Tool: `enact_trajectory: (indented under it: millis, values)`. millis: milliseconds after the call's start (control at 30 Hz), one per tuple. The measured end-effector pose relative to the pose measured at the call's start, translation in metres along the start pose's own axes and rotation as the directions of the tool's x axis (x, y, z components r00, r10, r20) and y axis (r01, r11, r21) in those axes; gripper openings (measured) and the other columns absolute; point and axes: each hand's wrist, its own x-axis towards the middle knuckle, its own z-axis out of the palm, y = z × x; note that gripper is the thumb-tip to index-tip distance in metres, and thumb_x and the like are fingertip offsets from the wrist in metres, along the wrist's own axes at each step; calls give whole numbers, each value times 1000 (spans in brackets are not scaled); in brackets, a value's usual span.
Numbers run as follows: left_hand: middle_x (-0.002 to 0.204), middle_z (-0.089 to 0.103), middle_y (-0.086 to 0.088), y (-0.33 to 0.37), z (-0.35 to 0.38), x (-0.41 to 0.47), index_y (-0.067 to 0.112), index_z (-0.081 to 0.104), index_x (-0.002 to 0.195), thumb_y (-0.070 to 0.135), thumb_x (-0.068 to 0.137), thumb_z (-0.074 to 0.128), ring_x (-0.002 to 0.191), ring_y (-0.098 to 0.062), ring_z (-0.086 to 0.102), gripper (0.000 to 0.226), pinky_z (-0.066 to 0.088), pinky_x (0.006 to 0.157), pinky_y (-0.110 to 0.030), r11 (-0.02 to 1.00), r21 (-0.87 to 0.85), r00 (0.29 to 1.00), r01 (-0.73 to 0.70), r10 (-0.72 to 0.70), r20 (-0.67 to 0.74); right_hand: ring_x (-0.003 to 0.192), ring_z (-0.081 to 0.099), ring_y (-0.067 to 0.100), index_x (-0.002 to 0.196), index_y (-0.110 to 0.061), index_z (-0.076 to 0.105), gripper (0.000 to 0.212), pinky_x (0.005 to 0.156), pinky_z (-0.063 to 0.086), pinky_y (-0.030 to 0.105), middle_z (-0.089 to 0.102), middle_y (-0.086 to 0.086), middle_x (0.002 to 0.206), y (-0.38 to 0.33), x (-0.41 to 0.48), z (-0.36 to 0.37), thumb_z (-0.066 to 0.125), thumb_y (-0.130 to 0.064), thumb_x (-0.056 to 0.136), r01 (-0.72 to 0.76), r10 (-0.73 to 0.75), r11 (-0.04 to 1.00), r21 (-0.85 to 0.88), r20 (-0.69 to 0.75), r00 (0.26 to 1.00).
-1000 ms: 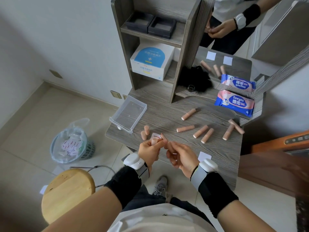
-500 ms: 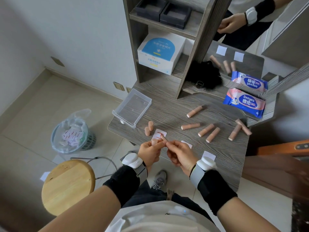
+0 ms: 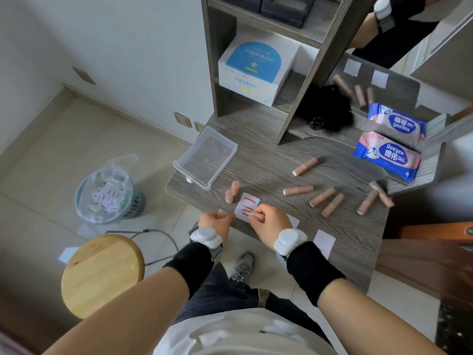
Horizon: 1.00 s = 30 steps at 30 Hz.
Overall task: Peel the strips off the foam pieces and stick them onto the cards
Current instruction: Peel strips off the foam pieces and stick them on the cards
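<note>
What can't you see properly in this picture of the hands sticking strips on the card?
- Head view: the right hand covers the near part of the card, so the strip being pressed is mostly hidden.
- The left hand is curled shut; what it grips, if anything, cannot be told.
- The black trays on the top shelf are cut off by the upper edge.
- The papers in the waste basket are too small to read.

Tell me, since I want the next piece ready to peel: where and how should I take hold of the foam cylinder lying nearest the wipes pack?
Judging by its pose, grip the foam cylinder across its middle, thumb and finger on the long rounded sides, coming from above. It lies flat on the desk, apart from other pieces, so both sides are free. The right hand is nearer, but looks busy at the card.
</note>
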Motion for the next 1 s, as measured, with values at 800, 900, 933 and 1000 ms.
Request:
enact_trajectory:
  millis: [800, 900, 933, 1000]
  values:
    - [39, 48, 12, -5, 5, 27, 19, 50, 39, 30, 75, 76, 52, -20, 48, 45, 45, 57, -31, 980, 196, 1000, 14, -10, -20, 65, 41, 27, 59, -20, 30, 32, 50, 22, 30, 34, -5, 55, -31, 15, 9, 46, -14, 86, 5, 31, 925, -380, 89, 996]
    - [46, 52, 8, -4, 4, 27, 19, 53, 47, 33, 75, 75, 53, -21, 50, 38, 47, 58, -31, 980, 199, 1000, 12, -9, -18, 67, 38, 25, 58, -20, 28, 35, 46, 18, 29, 30, -7, 57, -29, 13, 5, 47, -15, 88, 17, 25, 926, -378, 107, 994]
    - [48, 54, 6, -3, 4, 27, 19, 54, 50, 34, 75, 75, 54, -21, 51, 36, 47, 59, -32, 980, 200, 1000, 11, -8, -16, 68, 37, 25, 58, -20, 28, 36, 46, 18, 29, 29, -7, 57, -29, 12, 3, 48, -15, 88, 18, 27, 924, -381, 112, 993]
    - [50, 55, 5, -3, 3, 27, 18, 55, 52, 35, 76, 75, 54, -22, 51, 35, 47, 59, -31, 979, 205, 1000, 13, -10, -14, 70, 36, 25, 58, -21, 28, 37, 54, 25, 28, 29, -7, 58, -28, 10, 0, 48, -16, 89, 11, 38, 920, -393, 118, 992]
